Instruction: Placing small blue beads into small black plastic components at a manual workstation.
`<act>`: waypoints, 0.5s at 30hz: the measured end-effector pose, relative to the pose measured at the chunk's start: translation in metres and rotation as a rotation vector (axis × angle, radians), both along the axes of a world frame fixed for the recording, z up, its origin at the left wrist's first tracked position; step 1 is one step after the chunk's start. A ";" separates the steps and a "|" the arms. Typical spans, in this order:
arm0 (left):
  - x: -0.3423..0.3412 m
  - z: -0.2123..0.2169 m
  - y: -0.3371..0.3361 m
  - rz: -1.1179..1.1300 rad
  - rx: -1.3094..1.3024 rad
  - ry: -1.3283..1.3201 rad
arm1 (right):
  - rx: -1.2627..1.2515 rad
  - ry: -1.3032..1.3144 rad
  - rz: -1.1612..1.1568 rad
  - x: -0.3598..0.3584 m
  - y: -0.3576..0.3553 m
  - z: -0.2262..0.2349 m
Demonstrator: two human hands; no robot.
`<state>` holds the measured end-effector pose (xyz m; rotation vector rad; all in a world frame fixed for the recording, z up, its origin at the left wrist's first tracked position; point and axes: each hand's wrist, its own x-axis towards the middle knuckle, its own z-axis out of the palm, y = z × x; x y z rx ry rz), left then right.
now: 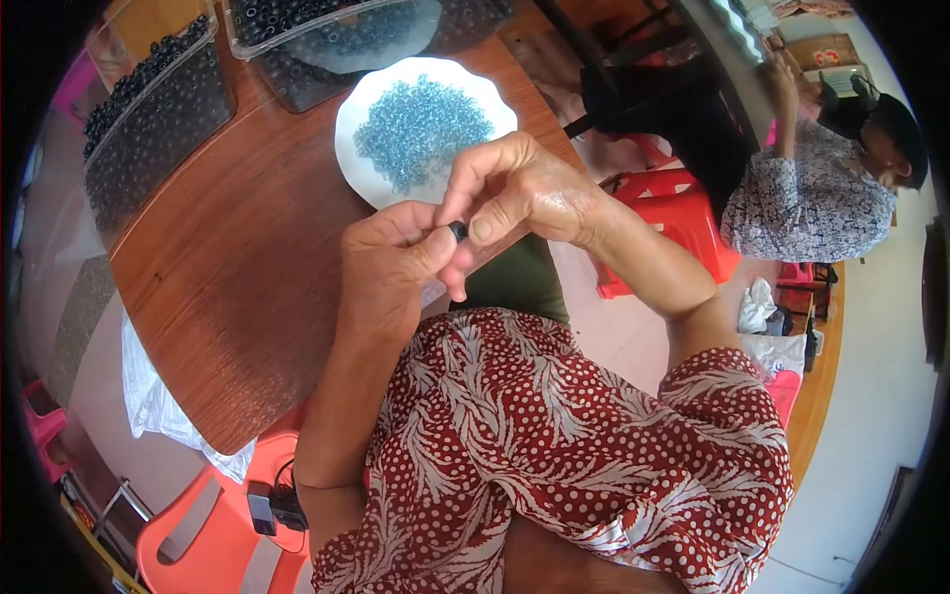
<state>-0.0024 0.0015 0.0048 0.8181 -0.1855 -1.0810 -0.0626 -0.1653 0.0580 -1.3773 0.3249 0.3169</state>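
Note:
Between the thumb and fingers of my left hand (388, 255) is a small black cylindrical part (457, 231). My right hand (529, 193) meets it from the other side, its thumb right beside the black part and its fingers curled in. Whatever the right fingertips pinch is too small or hidden to make out. Just beyond both hands, a white plate with a scalloped rim (348, 148) carries a heap of tiny clear bluish pieces (421, 124).
The brown wooden table (237, 287) reaches away to the left. Clear bins of black ring-like parts stand at its far side: one at the left (158, 129), another behind the plate (287, 40). Red stools (683, 213) and another seated person (816, 183) are at the right.

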 end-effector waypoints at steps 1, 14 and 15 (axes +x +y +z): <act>0.000 0.002 0.000 0.006 -0.010 0.006 | 0.001 -0.002 -0.014 0.000 0.002 0.002; -0.002 -0.007 -0.001 0.017 0.079 -0.010 | -0.006 -0.051 -0.034 -0.006 0.009 -0.004; 0.000 -0.006 0.000 0.013 0.080 -0.012 | -0.005 -0.052 -0.038 -0.005 0.008 -0.004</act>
